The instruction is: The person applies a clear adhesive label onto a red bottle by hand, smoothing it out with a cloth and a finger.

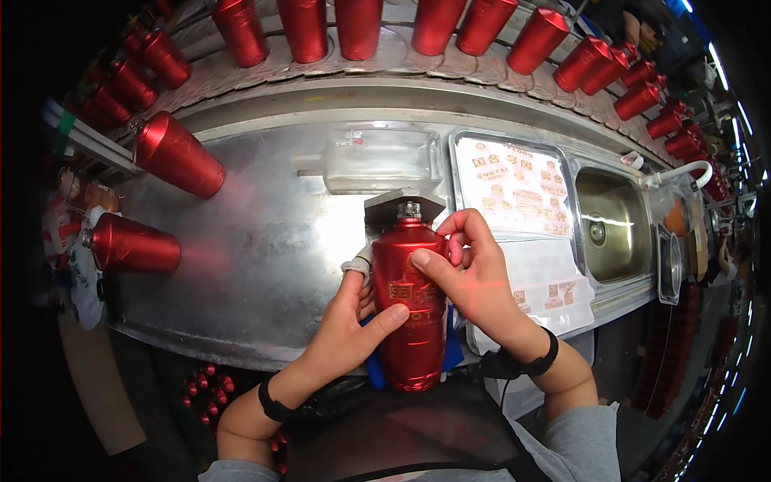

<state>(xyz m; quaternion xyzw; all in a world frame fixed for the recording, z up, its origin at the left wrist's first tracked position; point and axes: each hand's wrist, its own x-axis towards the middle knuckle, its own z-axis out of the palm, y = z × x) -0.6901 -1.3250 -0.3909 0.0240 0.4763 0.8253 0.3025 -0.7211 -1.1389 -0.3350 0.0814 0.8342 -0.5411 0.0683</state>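
A red metallic bottle point(411, 345) with a clear glass neck stands almost upright in front of me, its lower end near the counter's front edge. My left hand point(353, 325) grips its left side, thumb on the front and fingers wrapped behind; a whitish cloth covering point(356, 266) shows at a fingertip. Against the upper right of the bottle is my right hand point(480, 281), its thumb pressed on the front and its other fingers curled by the shoulder. Behind the neck sits a grey angular block point(377, 213). Gold markings show on the bottle's front.
Two more red bottles point(181, 157) are at the left of the metal counter point(257, 273). A clear container point(384, 165) and a tray of printed sheets point(514, 189) lie beyond and right. Further right is a sink point(614, 225) with a white faucet point(683, 170). Several bottles line a conveyor point(385, 60) behind.
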